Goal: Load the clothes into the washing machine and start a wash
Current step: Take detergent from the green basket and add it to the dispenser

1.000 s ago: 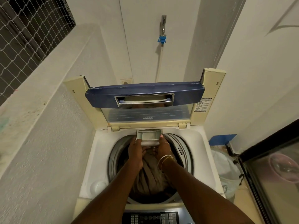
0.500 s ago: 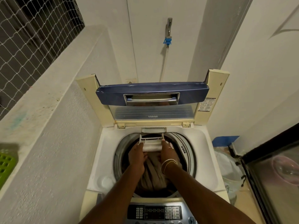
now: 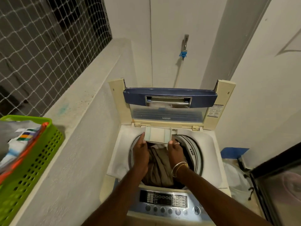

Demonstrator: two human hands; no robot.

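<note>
Detergent step, I'd say: clothes (image 3: 158, 167) lie in drum (image 3: 196, 154), L hand (image 3: 141, 154) & R hand (image 3: 175, 152) each grip dispenser drawer (image 3: 158, 134) at drum's 12 o'clock; next needs it seated, then control panel (image 3: 164, 199) at 6.

The lid (image 3: 135, 97) is showing navy and cream, the basket (image 3: 35, 158) is glowing lime green, the detergent drawer (image 3: 157, 134) is looking off-white, the clothes (image 3: 158, 167) perhaps khaki.

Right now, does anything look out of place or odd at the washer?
Only the soap drawer: it sticks out from the back rim of the washer, held by the left hand and right hand above the clothes.
</note>
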